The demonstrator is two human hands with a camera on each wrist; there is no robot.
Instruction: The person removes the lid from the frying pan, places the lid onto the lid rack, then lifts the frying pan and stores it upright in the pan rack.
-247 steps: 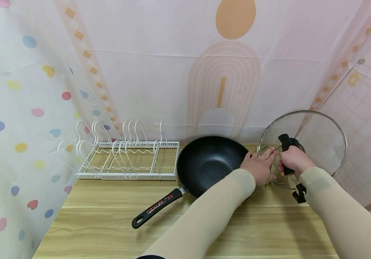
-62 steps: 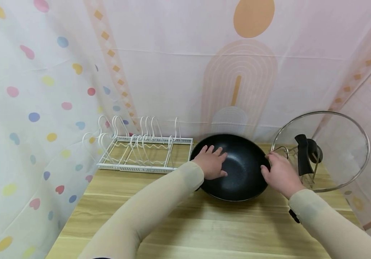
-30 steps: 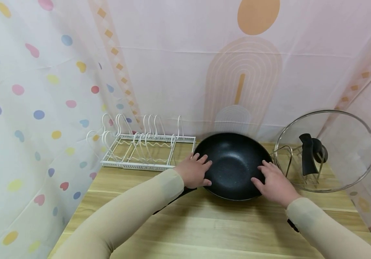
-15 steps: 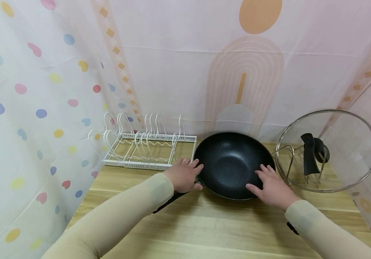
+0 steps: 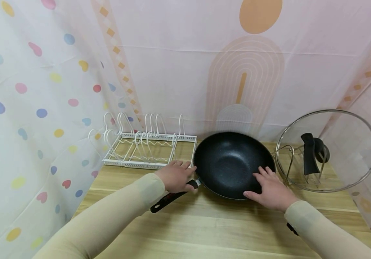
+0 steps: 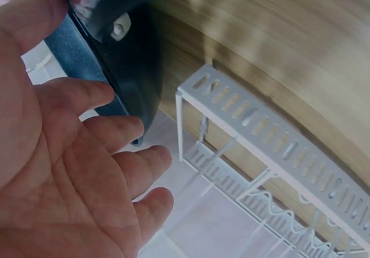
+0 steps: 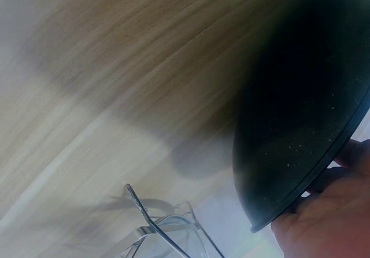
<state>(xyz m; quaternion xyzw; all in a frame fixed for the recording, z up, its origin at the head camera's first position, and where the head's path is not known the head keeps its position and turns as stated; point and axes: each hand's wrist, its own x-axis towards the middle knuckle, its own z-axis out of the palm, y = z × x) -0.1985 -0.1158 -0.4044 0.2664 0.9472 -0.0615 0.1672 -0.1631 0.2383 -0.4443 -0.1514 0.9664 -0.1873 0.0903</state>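
Black, the wok [image 5: 231,163] sits on the tabletop [image 5: 231,230], its handle [image 5: 166,202] slanting near-left beneath the closer left hand [image 5: 175,177], fingers loosely extended, while the right hand [image 5: 271,191], fingers parted, seems to touch the wok's right side.

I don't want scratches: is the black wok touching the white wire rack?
Apart: the left wrist view shows a gap between the wok and the white wire rack.

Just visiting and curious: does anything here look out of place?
Nothing stands out: the round black pan sits beside the white wire rack, the metal-rimmed clear glass lid stands on edge in a metal wire holder; no spill or damage shows.
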